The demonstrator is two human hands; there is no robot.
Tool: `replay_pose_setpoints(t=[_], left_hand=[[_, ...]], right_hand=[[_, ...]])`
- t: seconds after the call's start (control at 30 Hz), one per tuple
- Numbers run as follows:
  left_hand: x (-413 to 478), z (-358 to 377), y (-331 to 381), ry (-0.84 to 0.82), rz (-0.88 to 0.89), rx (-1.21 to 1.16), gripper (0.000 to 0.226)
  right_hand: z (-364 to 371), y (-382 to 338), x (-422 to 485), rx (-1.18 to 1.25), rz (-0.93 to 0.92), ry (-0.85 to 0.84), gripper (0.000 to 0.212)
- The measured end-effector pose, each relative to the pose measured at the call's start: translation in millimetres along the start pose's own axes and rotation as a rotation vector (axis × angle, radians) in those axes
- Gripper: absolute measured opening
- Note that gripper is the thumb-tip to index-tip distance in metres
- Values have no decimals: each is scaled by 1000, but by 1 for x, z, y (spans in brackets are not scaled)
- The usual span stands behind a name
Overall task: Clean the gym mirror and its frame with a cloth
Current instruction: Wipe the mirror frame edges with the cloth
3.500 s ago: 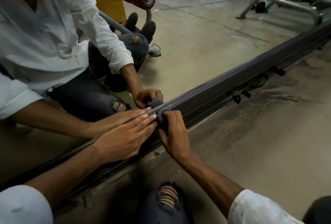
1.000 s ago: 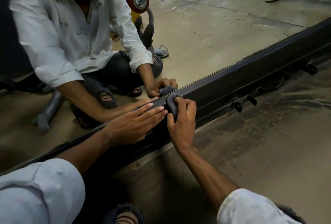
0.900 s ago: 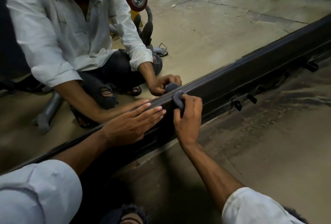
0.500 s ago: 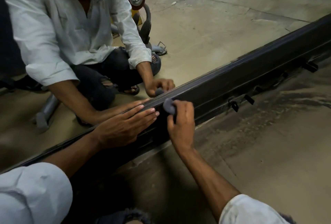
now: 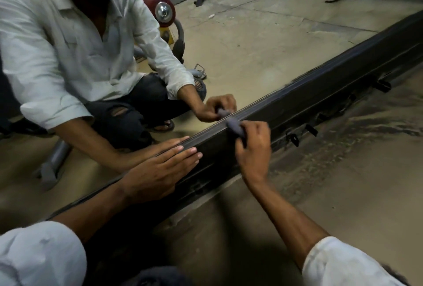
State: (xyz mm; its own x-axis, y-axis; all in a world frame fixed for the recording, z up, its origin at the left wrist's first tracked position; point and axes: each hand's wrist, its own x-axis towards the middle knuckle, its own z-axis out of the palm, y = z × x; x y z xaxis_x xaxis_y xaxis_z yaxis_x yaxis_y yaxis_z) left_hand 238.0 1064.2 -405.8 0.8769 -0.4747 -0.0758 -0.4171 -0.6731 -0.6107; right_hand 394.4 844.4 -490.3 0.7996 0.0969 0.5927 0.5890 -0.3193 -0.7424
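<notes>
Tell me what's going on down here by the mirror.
A person crouches on the floor at the bottom of a gym mirror and shows reflected in it. The right hand pinches a small grey cloth against the top edge of the dark frame, apparently wiping along it. The left hand lies flat on the frame just beside it, probably for support. How clean the frame is cannot be judged.
</notes>
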Motion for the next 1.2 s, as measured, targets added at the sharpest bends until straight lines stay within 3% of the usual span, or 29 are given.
replay_pose_setpoints(t=[0.07,0.13,0.3,0.4,0.53,0.7,0.77,0.9,1.1,1.2], left_hand=[[20,-6,-5,-38,80,53,85],[54,-5,-7,-13,131,74,86],[92,-5,-7,-64,145,91,64],[90,5,-8,42,122,45,71],[91,5,-4,67,103,-4,76],[94,-1,-7,101,74,-50,73],[93,-1,-6,69,78,-53,76],[91,-2,-6,31,126,-54,75],[93,0,-6,81,122,-4,75],[93,-1,-7,57,130,84,73]], right_hand=[[-12,15,23,-52,185,159,39],[-20,15,39,-105,167,183,39],[-16,-21,17,-210,-368,-348,54],[-35,-5,45,-349,-458,-362,43],[-51,8,73,-428,-256,-261,35],[-55,-13,62,-492,-590,-602,61],[-63,-9,80,-548,-588,-593,65],[-71,4,88,-505,-395,-477,62],[-58,2,70,-390,-608,-586,55],[-66,26,79,-342,-431,-440,51]])
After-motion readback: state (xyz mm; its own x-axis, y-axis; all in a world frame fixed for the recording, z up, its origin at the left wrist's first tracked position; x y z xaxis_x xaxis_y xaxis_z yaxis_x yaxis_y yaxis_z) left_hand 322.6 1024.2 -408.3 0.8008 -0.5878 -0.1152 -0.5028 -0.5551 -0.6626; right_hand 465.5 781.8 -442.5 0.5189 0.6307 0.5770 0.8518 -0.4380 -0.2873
